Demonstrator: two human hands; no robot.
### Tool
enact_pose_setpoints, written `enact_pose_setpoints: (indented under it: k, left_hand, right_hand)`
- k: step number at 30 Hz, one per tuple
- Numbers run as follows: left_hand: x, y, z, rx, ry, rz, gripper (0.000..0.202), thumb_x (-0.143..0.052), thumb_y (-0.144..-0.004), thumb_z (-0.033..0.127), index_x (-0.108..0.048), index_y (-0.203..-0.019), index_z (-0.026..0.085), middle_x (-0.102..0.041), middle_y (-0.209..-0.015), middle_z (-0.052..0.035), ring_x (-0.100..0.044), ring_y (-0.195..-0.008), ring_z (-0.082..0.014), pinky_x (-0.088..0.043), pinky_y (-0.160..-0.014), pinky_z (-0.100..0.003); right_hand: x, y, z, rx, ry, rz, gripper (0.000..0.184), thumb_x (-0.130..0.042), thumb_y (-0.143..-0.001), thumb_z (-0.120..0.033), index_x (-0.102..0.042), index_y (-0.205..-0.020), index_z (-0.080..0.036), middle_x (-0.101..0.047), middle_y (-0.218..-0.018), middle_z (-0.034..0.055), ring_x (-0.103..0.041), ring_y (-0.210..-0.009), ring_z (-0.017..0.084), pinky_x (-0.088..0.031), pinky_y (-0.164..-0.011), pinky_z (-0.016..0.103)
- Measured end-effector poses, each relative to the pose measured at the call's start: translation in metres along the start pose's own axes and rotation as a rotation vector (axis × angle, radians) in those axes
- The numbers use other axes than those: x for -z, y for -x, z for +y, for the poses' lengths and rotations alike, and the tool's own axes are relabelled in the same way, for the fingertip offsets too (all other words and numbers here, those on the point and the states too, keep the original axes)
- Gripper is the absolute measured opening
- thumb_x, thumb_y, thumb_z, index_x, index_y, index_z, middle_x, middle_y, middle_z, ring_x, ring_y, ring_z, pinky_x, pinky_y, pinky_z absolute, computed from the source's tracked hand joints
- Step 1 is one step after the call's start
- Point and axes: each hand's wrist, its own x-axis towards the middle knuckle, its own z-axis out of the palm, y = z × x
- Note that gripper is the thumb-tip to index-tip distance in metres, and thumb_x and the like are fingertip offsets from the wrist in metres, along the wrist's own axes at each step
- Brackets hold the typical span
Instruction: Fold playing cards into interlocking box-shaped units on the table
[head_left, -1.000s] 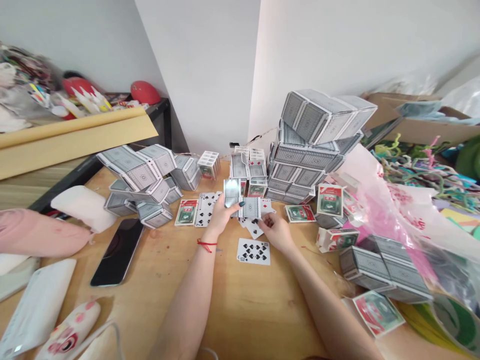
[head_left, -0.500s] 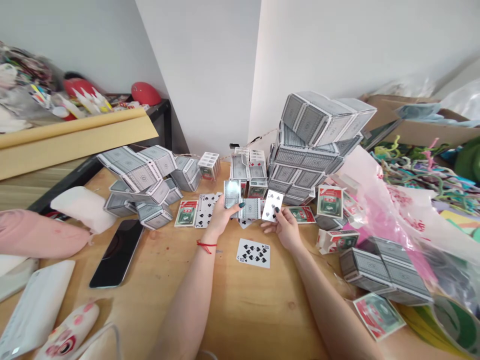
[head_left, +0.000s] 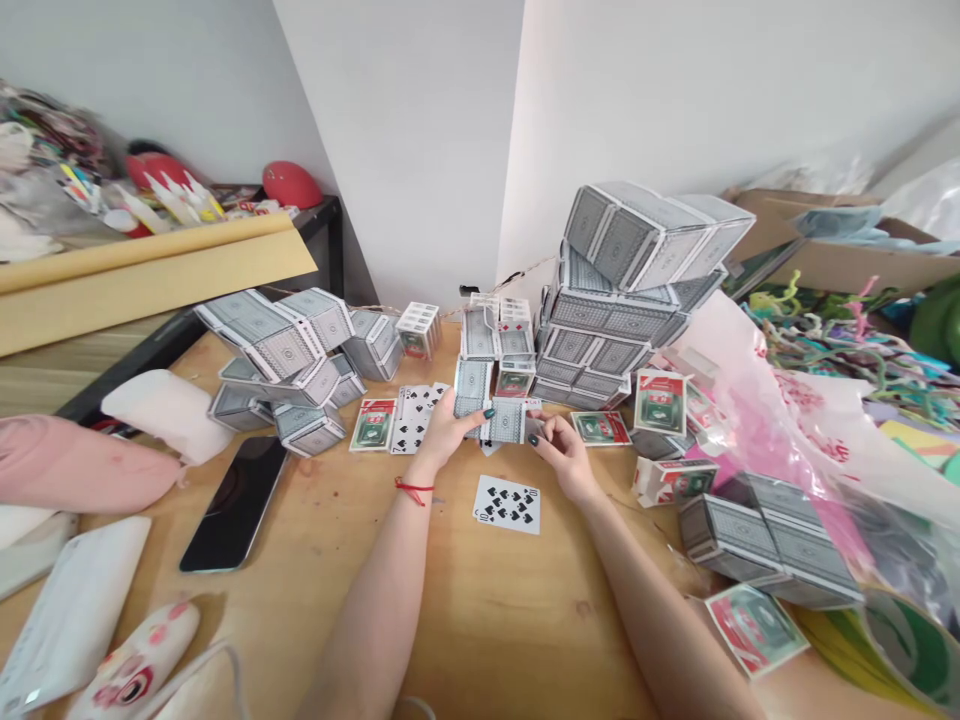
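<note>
My left hand point(head_left: 448, 428), a red string at its wrist, is closed on folded or joined playing cards point(head_left: 473, 386). One grey-backed card stands upright and another point(head_left: 504, 421) extends sideways to the right, with the thumb across their corner. My right hand point(head_left: 564, 452) has its thumb and forefinger pinched at the right end of the sideways card. A further card seems to sit behind it, mostly hidden. Below the hands a ten of spades point(head_left: 508, 504) lies face up on the wooden table point(head_left: 517, 610). Face-up spade cards point(head_left: 411, 418) lie left of my left hand.
Grey card-built blocks are stacked high at right point(head_left: 622, 300) and lower at left point(head_left: 277, 350). Small card boxes point(head_left: 495, 330) stand behind the hands. Red-and-green card packs point(head_left: 373, 425) lie around. A black phone point(head_left: 234, 505) lies at left, and plastic bags point(head_left: 720, 370) crowd the right.
The spade card in my right hand has gone from face-on view to behind the sideways card. My right hand has shifted slightly left, and the cards in my left hand have moved slightly right.
</note>
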Motion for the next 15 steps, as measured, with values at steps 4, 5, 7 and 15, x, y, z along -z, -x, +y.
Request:
enact_pose_setpoints:
  k: [4, 5, 7, 15]
  left_hand:
    - [0.0012, 0.0000, 0.0010, -0.012, 0.010, -0.032, 0.041, -0.062, -0.068, 0.035, -0.049, -0.102, 0.015, -0.059, -0.106, -0.0073, -0.056, -0.096, -0.0214, -0.045, -0.081, -0.034]
    - [0.0016, 0.0000, 0.0008, -0.017, 0.010, -0.031, 0.040, -0.063, -0.068, 0.035, -0.049, -0.101, 0.015, -0.059, -0.106, -0.0071, -0.056, -0.096, -0.0212, -0.045, -0.082, -0.034]
    - [0.0022, 0.0000, 0.0001, -0.004, 0.018, -0.037, 0.040, -0.063, -0.068, 0.034, -0.049, -0.101, 0.016, -0.060, -0.104, -0.0070, -0.057, -0.095, -0.0214, -0.046, -0.080, -0.034]
    - [0.0044, -0.0012, -0.0035, 0.029, 0.054, -0.055, 0.042, -0.063, -0.068, 0.033, -0.049, -0.103, 0.015, -0.060, -0.103, -0.0079, -0.058, -0.091, -0.0215, -0.048, -0.077, -0.035]
  right_hand:
    - [-0.0006, -0.0012, 0.0026, 0.193, 0.306, 0.078, 0.024, -0.060, -0.068, -0.025, -0.037, -0.068, -0.022, -0.052, -0.096, 0.0055, -0.049, -0.094, 0.021, -0.039, -0.078, 0.035]
    - [-0.0002, -0.0013, 0.0028, 0.233, 0.375, 0.109, 0.024, -0.060, -0.067, -0.024, -0.037, -0.068, -0.022, -0.052, -0.094, 0.0054, -0.049, -0.093, 0.021, -0.038, -0.079, 0.035]
    - [0.0012, -0.0013, 0.0024, 0.292, 0.475, 0.159, 0.024, -0.060, -0.067, -0.022, -0.037, -0.070, -0.022, -0.050, -0.092, 0.0054, -0.048, -0.091, 0.021, -0.037, -0.079, 0.036]
    - [0.0041, -0.0017, 0.0018, 0.377, 0.647, 0.255, 0.022, -0.061, -0.064, -0.022, -0.040, -0.069, -0.022, -0.048, -0.097, 0.0073, -0.047, -0.095, 0.024, -0.038, -0.081, 0.038]
